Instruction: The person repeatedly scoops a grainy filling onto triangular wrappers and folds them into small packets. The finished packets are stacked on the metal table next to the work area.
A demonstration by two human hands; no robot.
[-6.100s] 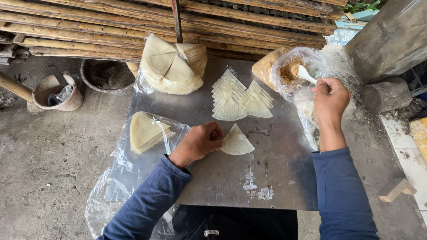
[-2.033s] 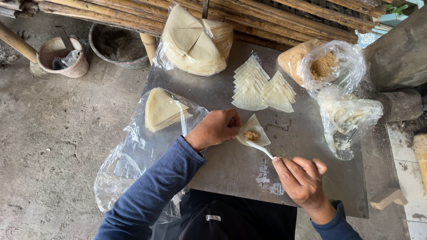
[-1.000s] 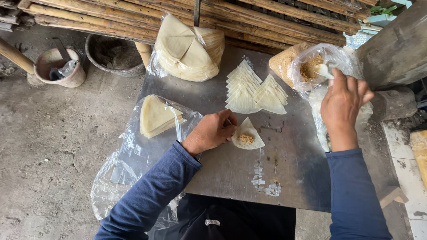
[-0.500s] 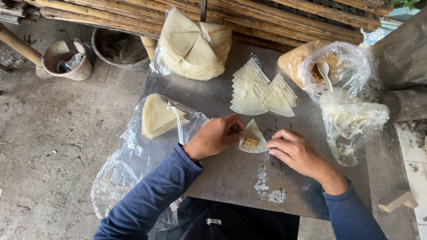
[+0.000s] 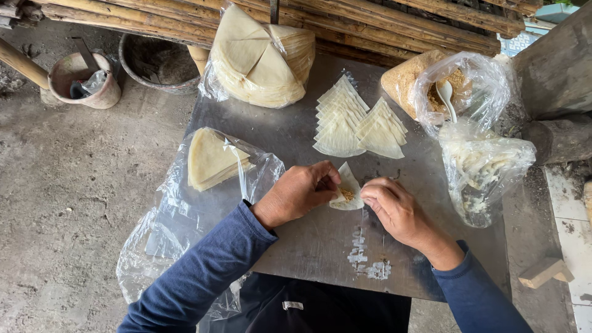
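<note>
Metal bench [image 5: 296,246] carries it all: big bagged stack of wrappers [image 5: 259,55] at back, fanned triangle wrappers [image 5: 357,123] mid. Left hand [image 5: 296,194] & right hand [image 5: 394,206] each pinch the small filled wrapper [image 5: 346,192], center of bench. Looks thin, soft, tears easily; best held by edges w/ fingertips, filling kept level.

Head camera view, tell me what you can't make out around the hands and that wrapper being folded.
- Filled wrapper: its lower edges lie under the fingers of the left hand and right hand; how far it is folded cannot be told.
- Filling: only a small brown patch shows.
- White spoon: its bowl is sunk in the crumb bag.
- Clear bag on the right: contents blurred by plastic.
- Metal table: near edge cut off by the frame.
</note>
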